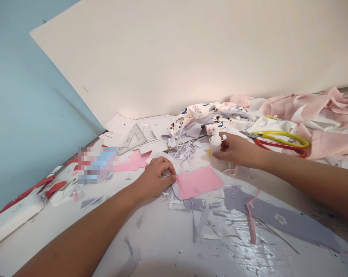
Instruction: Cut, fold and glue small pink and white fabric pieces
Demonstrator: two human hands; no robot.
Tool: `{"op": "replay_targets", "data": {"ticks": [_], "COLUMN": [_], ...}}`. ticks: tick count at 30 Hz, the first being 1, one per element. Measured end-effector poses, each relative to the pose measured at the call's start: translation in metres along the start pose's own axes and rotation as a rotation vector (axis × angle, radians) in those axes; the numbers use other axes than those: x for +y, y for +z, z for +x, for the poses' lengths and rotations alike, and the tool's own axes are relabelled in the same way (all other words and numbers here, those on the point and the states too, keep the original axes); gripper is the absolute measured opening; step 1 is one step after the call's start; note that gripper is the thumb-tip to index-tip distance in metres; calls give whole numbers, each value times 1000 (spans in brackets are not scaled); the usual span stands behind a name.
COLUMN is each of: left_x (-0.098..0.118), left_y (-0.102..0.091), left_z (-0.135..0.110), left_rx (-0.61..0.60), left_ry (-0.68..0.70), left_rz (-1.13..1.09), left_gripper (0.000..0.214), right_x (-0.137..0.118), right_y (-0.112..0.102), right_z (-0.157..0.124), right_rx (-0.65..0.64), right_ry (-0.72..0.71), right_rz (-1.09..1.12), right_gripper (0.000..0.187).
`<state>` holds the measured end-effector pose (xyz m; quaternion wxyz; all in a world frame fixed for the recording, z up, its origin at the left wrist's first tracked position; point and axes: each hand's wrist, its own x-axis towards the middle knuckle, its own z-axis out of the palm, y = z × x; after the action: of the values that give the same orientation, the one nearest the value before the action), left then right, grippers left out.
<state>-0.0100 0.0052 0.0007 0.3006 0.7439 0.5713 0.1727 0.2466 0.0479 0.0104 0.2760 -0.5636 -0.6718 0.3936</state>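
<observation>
My left hand (156,177) is curled, its fingertips pinching the left edge of a small pink fabric rectangle (198,182) that lies flat on the white work surface (168,238). My right hand (234,150) reaches further back and grips a small clear glue bottle with a white cap (216,140). The bottle stands just behind the pink rectangle.
Scissors with yellow and red handles (280,143) lie right of my right hand. Floral fabric (203,115) and pink cloth (315,111) pile at the back. A clear set square (135,137), grey fabric strips (266,213), paper scraps, and a large cream board (191,57) surround the spot.
</observation>
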Motion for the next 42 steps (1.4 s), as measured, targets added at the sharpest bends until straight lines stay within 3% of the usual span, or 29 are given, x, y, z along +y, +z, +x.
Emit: {"op": "replay_targets", "data": {"ticks": [5, 11, 17, 21, 24, 28, 30, 32, 35, 38, 42], "left_x": [-1, -2, -1, 1, 1, 1, 1, 2, 4, 6, 7], "left_y": [-2, -4, -6, -6, -6, -4, -3, -1, 0, -2, -6], "left_z": [-1, 2, -2, -6, -6, -6, -6, -7, -10, -12, -13], "left_rx": [-39, -47, -22, -38, -34, -36, -23, -18, -19, -54, -104], "left_ry": [-56, -43, 49, 107, 121, 86, 48, 19, 19, 10, -53], "left_rz": [-115, -156, 0, 180, 231, 136, 76, 24, -59, -203, -354], "left_gripper": [9, 15, 22, 23, 20, 15, 11, 7, 4, 4, 8], "right_x": [7, 5, 5, 6, 4, 0, -3, -5, -6, -3, -3], "right_y": [-1, -3, -7, -6, -1, 8, 13, 17, 22, 27, 32], "right_z": [5, 3, 0, -1, -7, -22, -30, -37, -42, -41, -37], "right_rx": [49, 72, 149, 183, 373, 769, 823, 731, 478, 321, 182], "right_ry": [-55, -9, -174, -204, -284, -511, -676, -760, -718, -541, -227], "right_rz": [-146, -119, -93, -85, -20, 12, 9, 12, -49, -110, -5], "right_gripper": [31, 67, 64, 68, 67, 41, 33, 26, 17, 17, 30]}}
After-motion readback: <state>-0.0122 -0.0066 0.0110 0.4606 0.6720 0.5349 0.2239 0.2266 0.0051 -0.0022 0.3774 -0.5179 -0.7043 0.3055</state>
